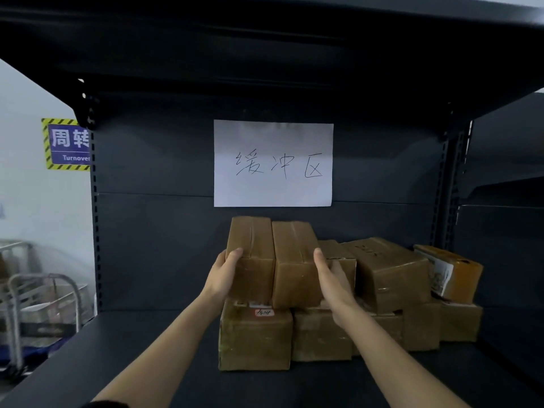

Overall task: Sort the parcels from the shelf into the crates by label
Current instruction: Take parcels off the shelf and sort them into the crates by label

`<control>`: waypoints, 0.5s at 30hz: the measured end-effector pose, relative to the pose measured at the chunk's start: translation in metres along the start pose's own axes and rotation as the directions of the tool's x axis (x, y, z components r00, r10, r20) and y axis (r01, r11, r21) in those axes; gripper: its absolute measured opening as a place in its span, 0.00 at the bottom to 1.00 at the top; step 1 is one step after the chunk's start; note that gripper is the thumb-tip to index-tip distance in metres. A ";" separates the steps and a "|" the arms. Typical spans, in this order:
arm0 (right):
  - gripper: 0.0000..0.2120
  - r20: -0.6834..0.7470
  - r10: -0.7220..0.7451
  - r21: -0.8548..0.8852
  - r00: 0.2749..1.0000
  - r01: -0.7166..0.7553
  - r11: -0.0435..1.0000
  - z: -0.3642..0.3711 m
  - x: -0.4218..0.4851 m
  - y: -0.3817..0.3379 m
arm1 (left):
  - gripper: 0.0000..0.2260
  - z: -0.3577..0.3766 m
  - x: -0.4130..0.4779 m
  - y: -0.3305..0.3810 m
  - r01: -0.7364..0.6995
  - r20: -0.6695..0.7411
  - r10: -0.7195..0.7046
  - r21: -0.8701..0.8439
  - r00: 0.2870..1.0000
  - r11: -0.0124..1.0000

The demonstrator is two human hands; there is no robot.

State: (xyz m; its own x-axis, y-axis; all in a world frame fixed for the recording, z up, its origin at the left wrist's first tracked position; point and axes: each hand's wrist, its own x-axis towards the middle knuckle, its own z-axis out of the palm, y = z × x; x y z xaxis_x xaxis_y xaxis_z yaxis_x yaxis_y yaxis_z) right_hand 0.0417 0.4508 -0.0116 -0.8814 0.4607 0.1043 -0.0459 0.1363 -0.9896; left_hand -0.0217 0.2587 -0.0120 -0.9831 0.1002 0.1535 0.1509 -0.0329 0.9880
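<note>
A heap of brown taped cardboard parcels lies on the dark metal shelf point(147, 348). Two long parcels stand side by side on top of the heap: the left one point(250, 240) and the right one point(294, 260). My left hand point(225, 273) grips the left parcel's outer side, thumb on its top edge. My right hand point(329, 278) holds the right parcel's outer side, thumb on top. The fingers of both hands are hidden behind the boxes. Below sits a parcel point(254, 340) with a small red-edged label point(264, 312).
More parcels lie to the right: a large brown one point(391, 272) and an orange one point(450, 272) with a white label. A handwritten paper sign point(273, 163) hangs on the back panel. The upper shelf point(265, 54) overhangs. A metal trolley point(44, 295) stands at the left.
</note>
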 end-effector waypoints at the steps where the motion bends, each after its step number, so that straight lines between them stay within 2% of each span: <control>1: 0.39 0.017 -0.019 0.018 1.000 0.019 1.000 -0.001 -0.003 -0.002 | 0.21 -0.003 -0.006 0.002 -0.025 -0.004 0.025 -0.010 1.000 1.000; 8: 0.29 0.162 -0.178 0.084 0.970 0.167 0.982 0.015 -0.045 -0.009 | 0.11 -0.038 -0.057 0.012 -0.170 -0.106 0.169 0.005 0.980 0.985; 15: 0.25 0.347 -0.273 0.054 0.897 0.271 0.961 0.065 -0.095 -0.022 | 0.16 -0.100 -0.113 0.013 -0.192 -0.393 0.197 0.052 0.898 0.980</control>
State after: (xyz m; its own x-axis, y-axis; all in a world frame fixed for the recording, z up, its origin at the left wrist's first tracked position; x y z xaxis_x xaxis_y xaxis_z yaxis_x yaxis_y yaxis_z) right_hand 0.0963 0.3470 -0.0062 -0.9416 0.0715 0.3292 -0.3087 0.2083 -0.9281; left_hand 0.0806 0.1473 -0.0178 -0.8942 -0.3072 0.3256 0.3421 0.0002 0.9397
